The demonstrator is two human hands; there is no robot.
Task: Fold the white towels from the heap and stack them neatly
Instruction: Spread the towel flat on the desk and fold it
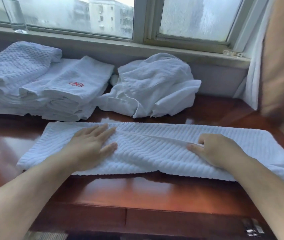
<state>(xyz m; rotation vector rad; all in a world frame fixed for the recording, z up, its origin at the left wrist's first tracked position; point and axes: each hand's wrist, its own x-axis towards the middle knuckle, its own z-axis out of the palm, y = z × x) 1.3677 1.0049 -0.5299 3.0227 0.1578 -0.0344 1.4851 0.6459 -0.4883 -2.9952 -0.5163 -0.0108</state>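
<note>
We judge that the work is past its middle. On the far left of the glossy reddish-brown wooden table [137, 193] stands the stack of folded white towels [34, 94]. It is several layers high, with a waffle-pattern piece on top at the left and, beside it, a piece with a red embroidered mark. The edges are not fully in line, so the stack may need some straightening at the end. Just to the right of it, against the wall under the window, lies the crumpled heap of white towels [155, 87]. It looks small, but we cannot tell how many pieces it holds.

The ribbed white towel [146, 153] is the one in work. It lies near us as a long band from left to right, and it seems already folded along its length. Its near edge hangs a little over the table edge. Our left hand [89, 144] lies flat on the left part, with the fingers straight and a little spread, and presses the cloth down. Our right hand [219, 149] is on the right part, with the fingers curled, and the thumb and fingers pinch the raised hem that runs along the middle of the band.

What remains, in our view, is to fold this band shorter, to put it on the stack, and then to do the same with the heap
</note>
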